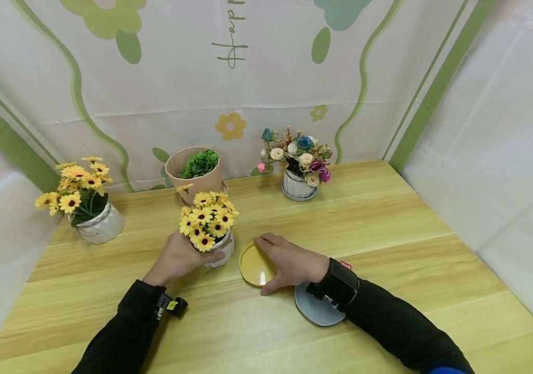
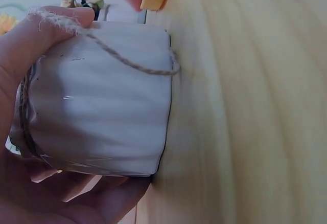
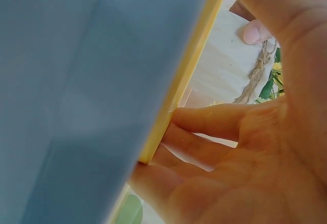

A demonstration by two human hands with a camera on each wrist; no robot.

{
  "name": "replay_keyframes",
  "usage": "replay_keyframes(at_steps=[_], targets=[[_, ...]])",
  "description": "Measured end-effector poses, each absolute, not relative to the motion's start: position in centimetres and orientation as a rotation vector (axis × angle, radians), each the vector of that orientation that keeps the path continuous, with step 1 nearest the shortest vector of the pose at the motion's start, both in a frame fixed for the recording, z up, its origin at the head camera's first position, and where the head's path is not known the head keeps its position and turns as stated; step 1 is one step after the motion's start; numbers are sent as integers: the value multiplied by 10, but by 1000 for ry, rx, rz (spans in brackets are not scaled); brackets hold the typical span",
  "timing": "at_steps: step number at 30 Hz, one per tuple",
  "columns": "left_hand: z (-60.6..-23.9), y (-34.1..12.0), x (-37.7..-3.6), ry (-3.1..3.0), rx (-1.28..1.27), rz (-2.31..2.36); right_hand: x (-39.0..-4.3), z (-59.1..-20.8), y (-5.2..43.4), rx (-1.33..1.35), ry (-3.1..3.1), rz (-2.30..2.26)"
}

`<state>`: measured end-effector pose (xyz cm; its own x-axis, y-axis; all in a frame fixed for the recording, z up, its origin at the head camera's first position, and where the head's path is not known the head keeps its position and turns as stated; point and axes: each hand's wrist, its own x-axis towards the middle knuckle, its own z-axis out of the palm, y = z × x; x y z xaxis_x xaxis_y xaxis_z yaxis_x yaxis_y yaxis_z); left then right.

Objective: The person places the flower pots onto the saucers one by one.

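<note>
My left hand (image 1: pixel 179 258) grips a white fluted pot (image 1: pixel 223 250) of yellow artificial daisies (image 1: pixel 207 218). In the left wrist view, twine loops round this pot (image 2: pixel 107 101), and its base is at the wooden tabletop. Just right of it, my right hand (image 1: pixel 289 259) holds a round yellow saucer (image 1: pixel 254 267) at its rim, thumb on the near side and fingers on the far side. The right wrist view shows the yellow saucer's edge (image 3: pixel 186 75) between thumb and fingers. A grey-blue saucer (image 1: pixel 319 309) lies partly hidden under my right wrist.
Another white pot (image 1: pixel 103 226) with yellow flowers stands at the left. Behind my left hand is a pink pot (image 1: pixel 205 179) with a green plant. Mixed roses in a white pot (image 1: pixel 298 185) stand at the back on a grey saucer. White printed cloth (image 1: pixel 177 93) borders the table (image 1: pixel 229 332).
</note>
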<state>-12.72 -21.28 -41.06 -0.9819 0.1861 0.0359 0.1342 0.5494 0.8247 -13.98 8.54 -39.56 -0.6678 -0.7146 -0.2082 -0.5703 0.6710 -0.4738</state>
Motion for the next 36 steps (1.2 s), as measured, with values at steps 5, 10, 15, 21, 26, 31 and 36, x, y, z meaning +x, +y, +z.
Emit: replay_keyframes(at_steps=[5, 10, 15, 21, 26, 31, 36], targets=[[-412, -206, -126, 2737, 305, 1447, -140, -396, 85, -1002, 2507, -524], [-413, -199, -124, 2725, 341, 1476, -141, -395, 85, -998, 2509, -513], [-414, -196, -122, 2722, 366, 1496, -141, -396, 85, -998, 2509, -511], [-412, -196, -122, 2738, 362, 1481, -141, -396, 85, -995, 2505, -514], [-409, -196, -123, 2758, 368, 1451, -141, -397, 85, -1010, 2513, -520], [-406, -196, -122, 2783, 338, 1405, -141, -397, 86, -1013, 2509, -531], [-399, -195, -120, 2801, 338, 1411, -141, -397, 85, -1011, 2507, -538]])
